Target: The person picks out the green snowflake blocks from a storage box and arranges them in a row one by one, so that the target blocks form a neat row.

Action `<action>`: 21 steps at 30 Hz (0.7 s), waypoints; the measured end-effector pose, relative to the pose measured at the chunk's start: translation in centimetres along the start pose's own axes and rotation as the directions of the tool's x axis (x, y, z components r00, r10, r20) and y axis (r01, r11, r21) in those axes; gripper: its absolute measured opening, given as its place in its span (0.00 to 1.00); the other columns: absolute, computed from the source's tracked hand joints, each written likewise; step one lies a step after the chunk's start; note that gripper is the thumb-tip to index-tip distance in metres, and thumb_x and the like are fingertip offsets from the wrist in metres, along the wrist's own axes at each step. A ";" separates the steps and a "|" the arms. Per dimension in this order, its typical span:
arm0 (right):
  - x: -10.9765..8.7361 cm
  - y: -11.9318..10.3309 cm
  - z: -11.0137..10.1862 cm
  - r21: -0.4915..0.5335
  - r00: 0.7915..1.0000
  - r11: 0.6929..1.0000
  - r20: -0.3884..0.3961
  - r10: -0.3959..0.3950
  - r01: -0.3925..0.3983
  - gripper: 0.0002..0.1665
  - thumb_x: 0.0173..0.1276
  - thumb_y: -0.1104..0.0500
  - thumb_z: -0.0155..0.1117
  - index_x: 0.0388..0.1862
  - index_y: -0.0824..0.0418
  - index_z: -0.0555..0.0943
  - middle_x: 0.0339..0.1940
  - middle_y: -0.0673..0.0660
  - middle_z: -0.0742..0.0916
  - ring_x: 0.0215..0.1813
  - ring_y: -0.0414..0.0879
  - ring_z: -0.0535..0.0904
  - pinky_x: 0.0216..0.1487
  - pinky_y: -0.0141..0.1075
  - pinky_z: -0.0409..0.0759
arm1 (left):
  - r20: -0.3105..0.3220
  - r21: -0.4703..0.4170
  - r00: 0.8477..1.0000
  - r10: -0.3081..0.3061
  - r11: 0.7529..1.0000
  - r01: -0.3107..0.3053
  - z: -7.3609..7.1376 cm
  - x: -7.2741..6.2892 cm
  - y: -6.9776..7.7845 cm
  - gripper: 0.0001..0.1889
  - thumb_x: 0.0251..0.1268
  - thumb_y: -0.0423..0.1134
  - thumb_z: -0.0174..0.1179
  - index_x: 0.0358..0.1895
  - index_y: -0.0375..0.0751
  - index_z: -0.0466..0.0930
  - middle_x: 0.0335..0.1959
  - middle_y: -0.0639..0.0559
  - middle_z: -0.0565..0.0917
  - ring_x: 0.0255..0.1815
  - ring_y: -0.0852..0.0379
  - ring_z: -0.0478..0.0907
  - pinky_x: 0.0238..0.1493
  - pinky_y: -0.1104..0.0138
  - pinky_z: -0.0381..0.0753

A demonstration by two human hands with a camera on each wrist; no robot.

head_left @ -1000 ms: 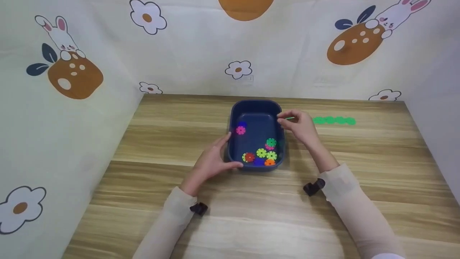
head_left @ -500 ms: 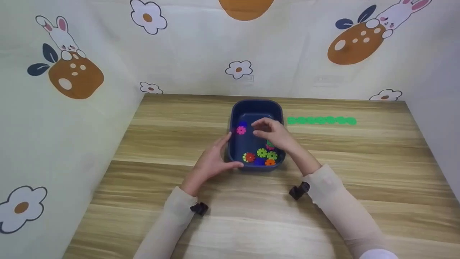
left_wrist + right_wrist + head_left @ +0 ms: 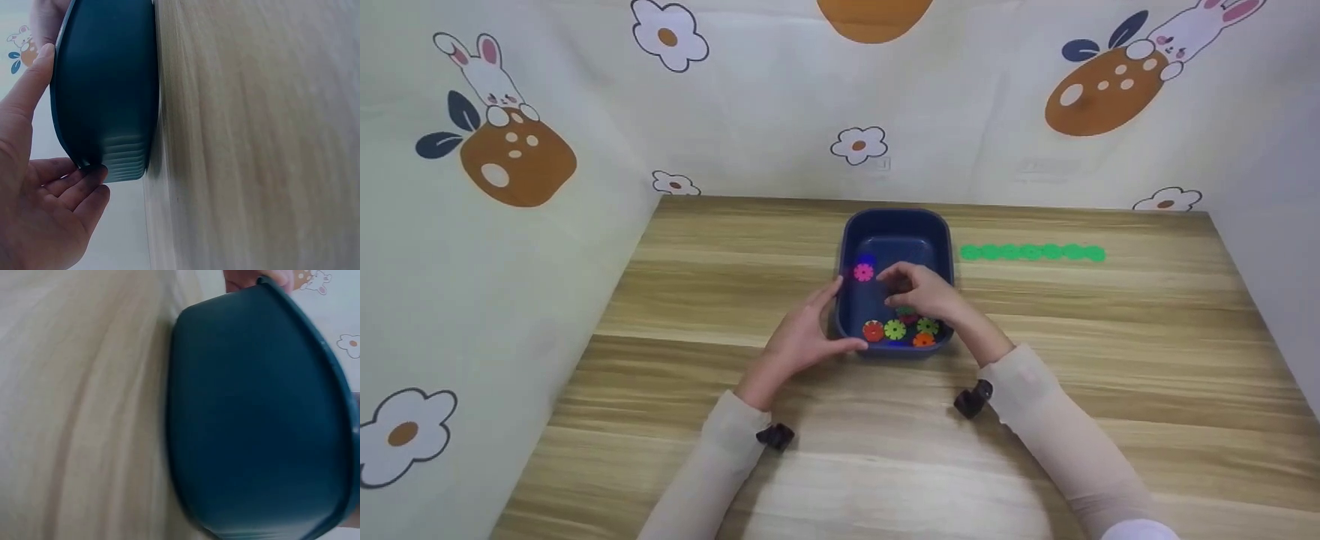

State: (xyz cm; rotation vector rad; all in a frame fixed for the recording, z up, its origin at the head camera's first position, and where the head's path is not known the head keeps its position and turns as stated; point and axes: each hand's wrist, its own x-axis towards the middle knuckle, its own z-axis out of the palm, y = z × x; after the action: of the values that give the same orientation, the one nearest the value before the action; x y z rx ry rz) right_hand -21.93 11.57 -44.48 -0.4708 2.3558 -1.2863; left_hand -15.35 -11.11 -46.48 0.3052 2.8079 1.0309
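A navy plastic bin [image 3: 894, 251] stands on the wooden table with several small notched snowflake discs inside. My left hand [image 3: 799, 341] grips its near left corner, thumb on the near rim and fingers along the left side. Inside the bin, my right hand [image 3: 926, 292] bends its fingers loosely over the discs, with none showing in its grasp. A pink disc [image 3: 863, 272] lies left of those fingertips beside a blue one. Near the front wall are a red disc [image 3: 873, 331], yellow-green discs [image 3: 895, 329] and an orange disc [image 3: 924, 340]. The right hand partly covers a green disc.
Right of the bin, several green discs [image 3: 1031, 253] lie in a straight row on the table [image 3: 720, 285]. A patterned cloth [image 3: 765, 97] hangs along the table's back and left side.
My right hand has left the near end of the green row, where a green disc now lies, and moved left and down into the bin. Discs near the front have shifted. My left hand stays put.
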 end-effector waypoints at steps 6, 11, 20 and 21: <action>0.4 0.6 0.7 -0.108 0.996 0.993 0.070 0.058 -0.050 0.23 0.61 0.73 0.64 0.57 0.65 0.80 0.57 0.64 0.84 0.58 0.56 0.79 0.65 0.49 0.79 | -0.001 0.005 1.000 0.005 1.000 -0.005 0.0 0.0 0.1 0.57 0.46 0.65 0.74 0.79 0.52 0.55 0.79 0.44 0.62 0.78 0.42 0.61 0.76 0.48 0.65; 0.5 0.7 1.2 -0.215 0.995 0.975 0.074 0.069 -0.052 0.20 0.58 0.75 0.62 0.49 0.63 0.85 0.48 0.60 0.87 0.48 0.49 0.81 0.56 0.43 0.83 | -0.001 -0.002 1.000 -0.008 1.000 0.008 0.0 0.0 0.1 0.57 0.46 0.64 0.75 0.79 0.53 0.55 0.79 0.44 0.62 0.78 0.42 0.61 0.76 0.47 0.65; 0.6 0.8 1.6 -0.380 0.998 0.925 0.054 0.016 0.006 0.07 0.57 0.69 0.71 0.35 0.62 0.88 0.34 0.57 0.89 0.36 0.45 0.80 0.41 0.35 0.81 | 0.004 0.004 1.000 -0.012 1.000 0.012 0.0 0.0 0.0 0.57 0.46 0.65 0.74 0.79 0.53 0.55 0.78 0.42 0.62 0.78 0.41 0.61 0.76 0.47 0.65; 0.7 0.8 1.6 -0.383 0.998 0.924 0.057 0.021 0.002 0.05 0.58 0.68 0.71 0.34 0.62 0.88 0.33 0.57 0.89 0.34 0.45 0.80 0.39 0.34 0.80 | 0.002 0.003 1.000 -0.013 1.000 0.013 0.0 0.0 0.0 0.57 0.46 0.65 0.74 0.79 0.53 0.55 0.78 0.42 0.62 0.78 0.41 0.61 0.76 0.47 0.65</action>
State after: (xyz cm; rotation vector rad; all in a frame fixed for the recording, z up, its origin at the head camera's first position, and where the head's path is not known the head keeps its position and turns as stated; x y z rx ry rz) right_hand -21.77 10.50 -46.05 -0.6046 2.5585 -0.7875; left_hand -15.36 -11.14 -46.53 0.2887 2.8061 1.0225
